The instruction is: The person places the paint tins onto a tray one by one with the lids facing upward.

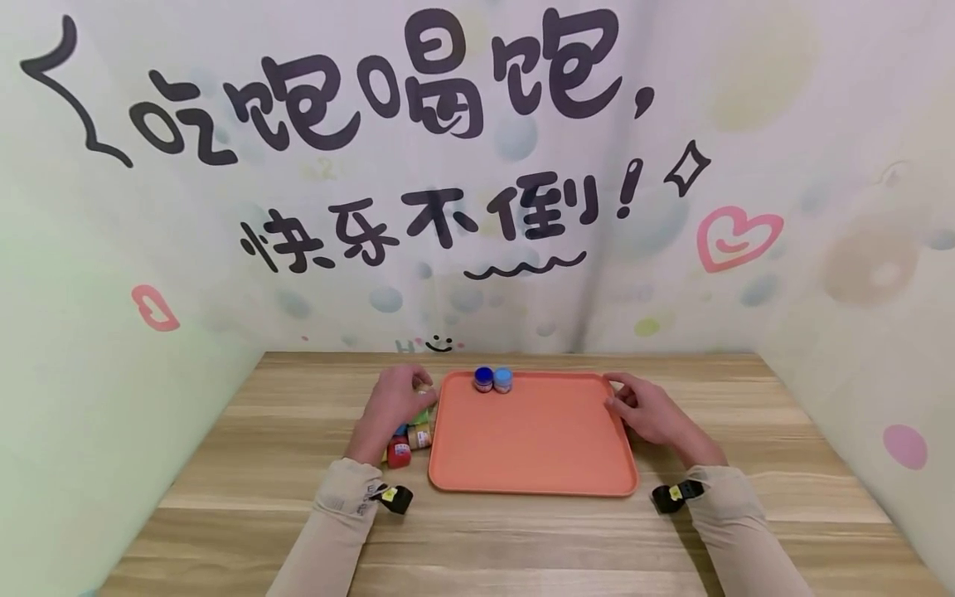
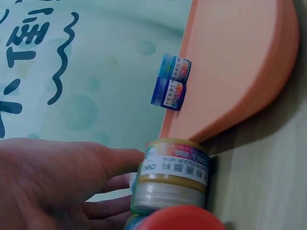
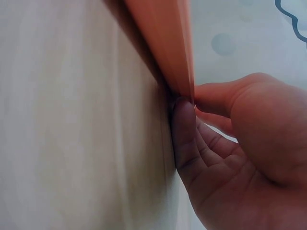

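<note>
We're mid-sort here, looks like: left hand has its fingers curled round a yellow-lidded jar in the cluster left of the tray, while right hand pinches the tray's rim. Blue jars already sit inside. Probably lift this one across next, gently.

Orange tray, seemingly blue-capped jars
</note>
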